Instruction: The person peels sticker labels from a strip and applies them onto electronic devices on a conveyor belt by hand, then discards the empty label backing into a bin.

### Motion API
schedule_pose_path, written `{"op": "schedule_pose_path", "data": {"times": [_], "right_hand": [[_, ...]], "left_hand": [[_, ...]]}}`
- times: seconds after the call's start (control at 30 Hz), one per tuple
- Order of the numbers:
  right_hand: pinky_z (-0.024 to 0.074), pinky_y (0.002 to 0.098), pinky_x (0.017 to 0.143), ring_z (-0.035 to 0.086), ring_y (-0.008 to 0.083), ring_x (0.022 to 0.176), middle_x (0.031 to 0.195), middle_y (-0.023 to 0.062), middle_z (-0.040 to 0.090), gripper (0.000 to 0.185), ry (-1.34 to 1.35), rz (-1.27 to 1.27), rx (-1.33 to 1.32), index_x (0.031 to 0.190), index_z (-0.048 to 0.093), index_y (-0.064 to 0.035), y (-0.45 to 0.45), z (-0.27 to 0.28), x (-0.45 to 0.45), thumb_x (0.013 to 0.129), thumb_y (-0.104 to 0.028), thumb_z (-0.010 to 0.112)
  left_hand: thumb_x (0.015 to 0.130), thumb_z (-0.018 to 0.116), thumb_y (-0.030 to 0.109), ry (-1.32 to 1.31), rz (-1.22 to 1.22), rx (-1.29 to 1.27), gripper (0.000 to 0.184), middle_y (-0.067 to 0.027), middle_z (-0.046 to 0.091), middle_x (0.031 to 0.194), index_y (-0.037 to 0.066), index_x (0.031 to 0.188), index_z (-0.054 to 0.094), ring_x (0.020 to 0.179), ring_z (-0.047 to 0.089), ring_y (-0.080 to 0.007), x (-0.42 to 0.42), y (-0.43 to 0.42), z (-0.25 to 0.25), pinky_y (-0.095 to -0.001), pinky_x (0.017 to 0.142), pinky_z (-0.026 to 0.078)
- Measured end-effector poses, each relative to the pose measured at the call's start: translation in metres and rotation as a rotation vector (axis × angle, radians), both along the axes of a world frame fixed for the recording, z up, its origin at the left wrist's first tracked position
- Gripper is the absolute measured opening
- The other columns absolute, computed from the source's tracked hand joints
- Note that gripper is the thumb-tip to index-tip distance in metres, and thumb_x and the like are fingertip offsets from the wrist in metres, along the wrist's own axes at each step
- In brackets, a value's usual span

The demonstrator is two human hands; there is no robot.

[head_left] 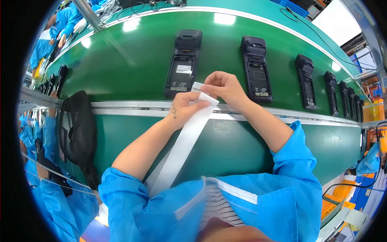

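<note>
My left hand (186, 108) is closed on a long white strip of label backing paper (187, 139), which hangs down toward my chest. At the strip's upper end my right hand (226, 89) pinches a small white label (197, 86) with printed lines on it. Whether the label is partly off the backing cannot be told. Just beyond my hands lies a black handheld terminal (174, 76), its back recess open and a white printed sticker (184, 69) inside. To its right, a second handheld terminal (258, 76) shows its recess without such a sticker.
More black terminals (307, 82) lie in a row along the green conveyor belt (133, 56) to the right, and others far left. A metal rail (133, 105) borders the belt. A black mesh pouch (78, 133) stands at left. Co-workers in blue sleeves (66, 20) are at left.
</note>
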State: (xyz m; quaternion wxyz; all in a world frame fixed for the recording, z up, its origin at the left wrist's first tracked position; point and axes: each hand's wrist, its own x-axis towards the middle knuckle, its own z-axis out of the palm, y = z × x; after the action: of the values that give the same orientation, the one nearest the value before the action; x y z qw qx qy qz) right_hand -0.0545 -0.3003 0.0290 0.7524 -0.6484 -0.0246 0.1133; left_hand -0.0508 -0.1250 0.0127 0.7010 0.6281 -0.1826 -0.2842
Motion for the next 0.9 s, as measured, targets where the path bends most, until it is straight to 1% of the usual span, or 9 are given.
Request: {"op": "schedule_pose_path", "data": {"times": [0.23, 0.33, 0.47, 0.57, 0.63, 0.7, 0.73, 0.83, 0.9], "right_hand": [[0.0424, 0.0194, 0.055, 0.054, 0.0067, 0.063, 0.073, 0.0028, 0.06, 0.008, -0.048, -0.09, 0.136, 0.079, 0.06, -0.0012, -0.002, -0.013, -0.003, 0.075, -0.006, 0.065], [0.0429, 0.0197, 0.055, 0.054, 0.0072, 0.062, 0.074, 0.0032, 0.06, 0.006, -0.223, -0.222, -0.164, 0.076, 0.062, -0.0009, -0.003, -0.009, -0.008, 0.075, -0.005, 0.065], [0.0439, 0.0211, 0.053, 0.052, 0.0077, 0.058, 0.07, 0.0028, 0.06, 0.005, -0.32, -0.508, -0.113, 0.075, 0.063, -0.0008, -0.009, -0.009, -0.003, 0.075, -0.005, 0.065], [0.0444, 0.0205, 0.052, 0.052, 0.0076, 0.056, 0.067, 0.0029, 0.059, 0.01, -0.462, -0.701, -0.023, 0.078, 0.062, 0.0008, -0.062, 0.006, 0.02, 0.075, -0.008, 0.065], [0.0446, 0.0203, 0.05, 0.052, 0.0072, 0.054, 0.065, 0.003, 0.057, 0.015, -0.293, -0.66, -0.276, 0.079, 0.061, 0.0015, -0.116, 0.012, 0.027, 0.074, -0.011, 0.067], [0.0445, 0.0195, 0.049, 0.052, 0.0067, 0.052, 0.061, 0.0029, 0.056, 0.019, -0.127, -0.43, -0.433, 0.078, 0.061, 0.0016, -0.155, 0.007, 0.021, 0.073, -0.015, 0.068], [0.0442, 0.0191, 0.047, 0.051, 0.0065, 0.05, 0.059, 0.002, 0.055, 0.019, -0.065, -0.353, -0.423, 0.076, 0.061, 0.0018, -0.161, 0.003, 0.017, 0.073, -0.015, 0.069], [0.0424, 0.0177, 0.045, 0.05, 0.0051, 0.05, 0.061, 0.0006, 0.055, 0.017, -0.006, -0.298, -0.521, 0.076, 0.061, 0.0005, -0.163, -0.007, 0.012, 0.074, -0.015, 0.068], [0.0425, 0.018, 0.045, 0.049, 0.0051, 0.05, 0.061, 0.0013, 0.056, 0.017, -0.038, -0.302, -0.522, 0.075, 0.062, 0.0019, -0.16, -0.009, 0.012, 0.074, -0.014, 0.068]], "left_hand": [[0.078, 0.063, 0.015, -0.065, 0.054, 0.033, 0.019, -0.0044, 0.062, 0.075, 0.0, 0.089, 0.063, 0.064, 0.056, -0.0077, -0.001, -0.005, -0.003, -0.02, 0.057, 0.043], [0.078, 0.063, 0.016, -0.074, 0.017, 0.059, 0.019, -0.0039, 0.062, 0.074, 0.0, 0.088, 0.063, 0.063, 0.055, -0.0074, -0.004, -0.008, -0.002, -0.0195, 0.056, 0.043], [0.077, 0.064, 0.015, -0.202, -0.055, 0.106, 0.019, -0.0039, 0.062, 0.074, -0.001, 0.087, 0.064, 0.064, 0.055, -0.0077, -0.002, -0.011, -0.01, -0.0198, 0.057, 0.043], [0.076, 0.065, 0.014, -0.298, -0.093, 0.134, 0.019, -0.004, 0.062, 0.074, -0.001, 0.086, 0.064, 0.064, 0.055, -0.008, -0.002, -0.013, -0.013, -0.0202, 0.057, 0.043], [0.076, 0.065, 0.014, -0.164, -0.083, 0.123, 0.019, -0.0045, 0.062, 0.074, -0.001, 0.086, 0.064, 0.064, 0.056, -0.0081, -0.001, -0.014, -0.006, -0.0203, 0.057, 0.043], [0.076, 0.065, 0.014, -0.077, -0.075, 0.104, 0.018, -0.0049, 0.062, 0.074, -0.001, 0.086, 0.064, 0.065, 0.056, -0.0081, -0.001, -0.016, -0.004, -0.0202, 0.057, 0.043], [0.076, 0.065, 0.014, -0.061, -0.075, 0.095, 0.018, -0.005, 0.062, 0.074, -0.001, 0.086, 0.064, 0.065, 0.056, -0.0081, 0.0, -0.017, -0.004, -0.0202, 0.057, 0.043], [0.076, 0.064, 0.014, -0.058, -0.079, 0.094, 0.018, -0.0051, 0.062, 0.074, -0.001, 0.086, 0.063, 0.065, 0.056, -0.0081, -0.001, -0.019, -0.002, -0.0201, 0.057, 0.043], [0.076, 0.064, 0.014, -0.062, -0.084, 0.101, 0.019, -0.005, 0.062, 0.076, -0.001, 0.088, 0.063, 0.066, 0.056, -0.0082, -0.001, -0.02, -0.001, -0.0203, 0.058, 0.044]]}}
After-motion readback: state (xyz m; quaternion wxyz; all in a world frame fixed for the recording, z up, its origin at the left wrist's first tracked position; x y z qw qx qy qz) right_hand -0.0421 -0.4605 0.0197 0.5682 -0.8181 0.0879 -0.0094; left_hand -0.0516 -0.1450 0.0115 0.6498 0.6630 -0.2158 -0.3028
